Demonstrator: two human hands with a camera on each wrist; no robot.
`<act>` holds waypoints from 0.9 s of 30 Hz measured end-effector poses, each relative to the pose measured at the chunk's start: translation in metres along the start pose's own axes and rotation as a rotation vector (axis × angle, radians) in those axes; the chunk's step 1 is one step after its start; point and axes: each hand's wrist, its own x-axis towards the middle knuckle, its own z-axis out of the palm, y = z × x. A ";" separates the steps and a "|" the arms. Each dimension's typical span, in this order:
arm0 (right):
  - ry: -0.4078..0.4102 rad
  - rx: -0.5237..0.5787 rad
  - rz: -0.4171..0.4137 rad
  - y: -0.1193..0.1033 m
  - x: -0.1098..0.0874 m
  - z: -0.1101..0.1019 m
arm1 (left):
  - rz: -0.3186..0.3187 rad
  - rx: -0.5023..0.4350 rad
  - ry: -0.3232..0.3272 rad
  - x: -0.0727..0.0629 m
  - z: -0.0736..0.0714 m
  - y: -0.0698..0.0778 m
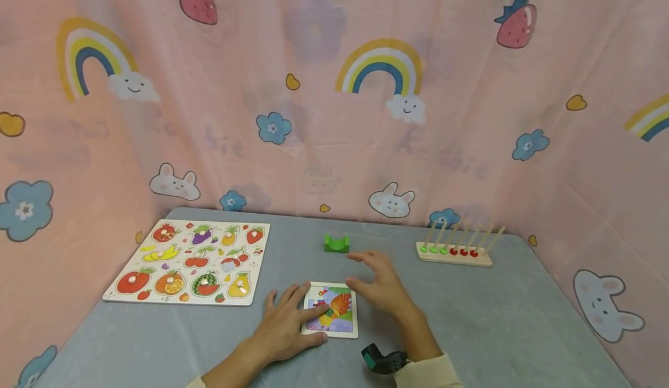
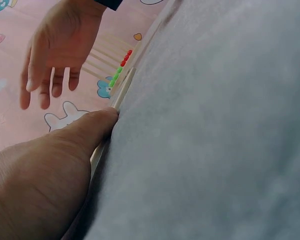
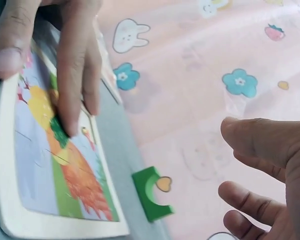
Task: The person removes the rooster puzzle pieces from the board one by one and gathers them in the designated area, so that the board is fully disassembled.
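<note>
A small framed jigsaw puzzle [image 1: 342, 325] with a colourful picture and pale wooden border lies flat in front of the person. The left hand [image 1: 284, 324] rests on its left side, index finger stretched over the picture and thumb along the near edge. In the right wrist view the puzzle [image 3: 80, 170] shows its pieces fitted together inside the frame. The right hand [image 1: 384, 286] is raised just right of the puzzle, thumb and fingers apart, holding nothing. Beyond it sits a green block [image 1: 337, 244] with a curved notch.
A fruit knob puzzle board [image 1: 241, 295] lies at the left of the grey table [image 1: 496, 324]. At the back right stands a wooden peg rack [image 1: 455, 257] with green and red beads. A black wrist device [image 1: 384, 360] is by the right sleeve. Behind hangs a pink patterned curtain [image 1: 313, 161].
</note>
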 end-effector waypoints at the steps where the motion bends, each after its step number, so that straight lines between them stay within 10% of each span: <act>1: 0.001 0.008 -0.001 0.001 0.000 0.003 | 0.001 0.001 0.003 0.000 0.000 0.000; 27: -0.144 -0.135 0.022 0.025 -0.004 0.051 | 0.013 0.005 0.013 0.000 0.000 0.000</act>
